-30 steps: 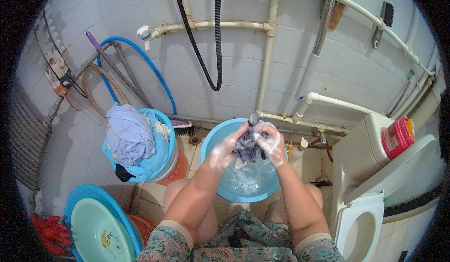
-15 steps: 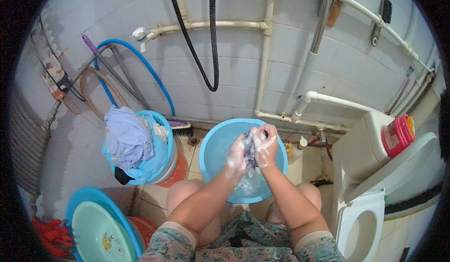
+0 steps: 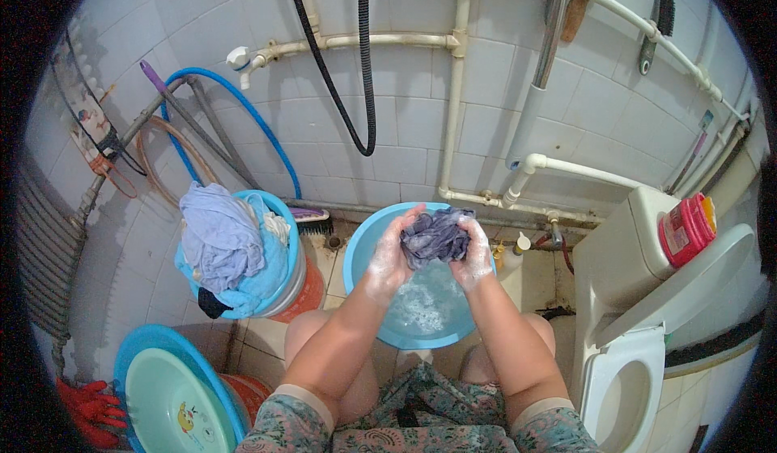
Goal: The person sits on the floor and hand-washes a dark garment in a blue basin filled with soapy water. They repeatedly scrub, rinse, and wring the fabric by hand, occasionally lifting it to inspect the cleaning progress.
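Observation:
Bunched between my two hands is a wet, dark grey-purple cloth (image 3: 435,238), held over a light blue basin (image 3: 371,307). My left hand (image 3: 395,250) grips its left side, with lather over the fingers and wrist. On the other side, my right hand (image 3: 474,252) closes on the cloth, also coated in suds. Foamy water (image 3: 422,299) lies in the basin below. What kind of garment the cloth is cannot be made out.
Left of the basin, a blue tub (image 3: 290,272) is piled with a lilac garment (image 3: 222,230). A green basin (image 3: 166,408) rests in a larger blue one near red gloves (image 3: 91,411). A pump bottle (image 3: 515,255) and a toilet (image 3: 623,388) stand to the right.
The cloth was squeezed small between my hands. Now my hands have moved apart and it is spread into a larger loose bundle, slightly farther from me.

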Motion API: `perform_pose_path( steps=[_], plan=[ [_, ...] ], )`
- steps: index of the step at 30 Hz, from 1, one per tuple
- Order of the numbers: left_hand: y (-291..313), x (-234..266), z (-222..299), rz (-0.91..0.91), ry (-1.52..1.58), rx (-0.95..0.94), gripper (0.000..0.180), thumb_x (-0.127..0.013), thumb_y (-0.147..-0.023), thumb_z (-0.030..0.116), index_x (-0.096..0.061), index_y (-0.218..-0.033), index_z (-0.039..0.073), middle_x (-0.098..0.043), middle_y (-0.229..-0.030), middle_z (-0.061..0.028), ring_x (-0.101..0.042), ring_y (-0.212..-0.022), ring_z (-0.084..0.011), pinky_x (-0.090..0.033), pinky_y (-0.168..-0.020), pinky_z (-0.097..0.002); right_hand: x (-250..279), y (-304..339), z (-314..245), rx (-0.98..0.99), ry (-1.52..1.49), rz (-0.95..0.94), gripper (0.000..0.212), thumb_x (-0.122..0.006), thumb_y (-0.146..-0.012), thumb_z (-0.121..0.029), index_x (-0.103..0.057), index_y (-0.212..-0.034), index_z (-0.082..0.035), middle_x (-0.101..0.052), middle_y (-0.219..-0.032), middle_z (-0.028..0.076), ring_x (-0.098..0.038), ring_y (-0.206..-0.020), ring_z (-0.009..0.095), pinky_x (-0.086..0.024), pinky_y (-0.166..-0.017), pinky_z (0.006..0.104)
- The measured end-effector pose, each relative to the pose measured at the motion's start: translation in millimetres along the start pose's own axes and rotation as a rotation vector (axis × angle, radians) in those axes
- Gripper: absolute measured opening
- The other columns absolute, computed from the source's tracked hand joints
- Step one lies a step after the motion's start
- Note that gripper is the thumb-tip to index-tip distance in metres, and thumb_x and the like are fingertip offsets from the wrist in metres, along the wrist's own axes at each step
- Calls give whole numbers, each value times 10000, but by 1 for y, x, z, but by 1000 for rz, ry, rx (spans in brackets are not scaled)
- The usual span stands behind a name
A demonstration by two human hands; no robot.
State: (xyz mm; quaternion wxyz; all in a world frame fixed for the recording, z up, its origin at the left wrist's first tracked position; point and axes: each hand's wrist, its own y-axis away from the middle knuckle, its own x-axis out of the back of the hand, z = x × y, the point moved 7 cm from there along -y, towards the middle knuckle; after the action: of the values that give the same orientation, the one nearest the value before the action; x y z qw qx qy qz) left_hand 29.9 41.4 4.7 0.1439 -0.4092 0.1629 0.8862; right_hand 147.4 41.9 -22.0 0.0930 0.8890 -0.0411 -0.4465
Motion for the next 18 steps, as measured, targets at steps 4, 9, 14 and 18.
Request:
perform_pose_path(
  steps=[4,9,14,18],
  plan=[
    [20,-27,-26,-133,189,355,365,-448,-895,375,-516,-1140,113,-574,-1092,-87,-572,-963,-232,-472,-779,-469,-17,15,-20,214,165,10,242,-523,-748,-151,-555,-968,-55,-603,-917,61,-576,-841,190,-460,-789,323],
    [-3,14,-17,70,37,246,282,-535,-865,298,-520,-1083,120,-578,-1042,-100,-583,-894,-222,-483,-761,-390,-47,37,-51,668,554,-51,240,-530,-719,-77,-528,-946,1,-605,-1009,104,-569,-868,169,-464,-780,279],
    [-1,0,17,169,-131,-163,360,-558,-868,284,-421,-1139,90,-555,-906,-55,-557,-822,-160,-480,-730,-321,-90,76,-15,1076,1251,-334,217,-590,-690,-63,-546,-901,-75,-587,-1080,130,-528,-1056,317,-251,-1033,421],
    [4,5,-5,256,6,-134,370,-578,-857,331,-461,-1107,85,-533,-924,-50,-538,-815,-150,-481,-679,-306,-82,65,-13,1009,1246,-115,151,-624,-731,-133,-555,-846,-63,-590,-996,109,-546,-969,309,-369,-924,374]
  ],
)
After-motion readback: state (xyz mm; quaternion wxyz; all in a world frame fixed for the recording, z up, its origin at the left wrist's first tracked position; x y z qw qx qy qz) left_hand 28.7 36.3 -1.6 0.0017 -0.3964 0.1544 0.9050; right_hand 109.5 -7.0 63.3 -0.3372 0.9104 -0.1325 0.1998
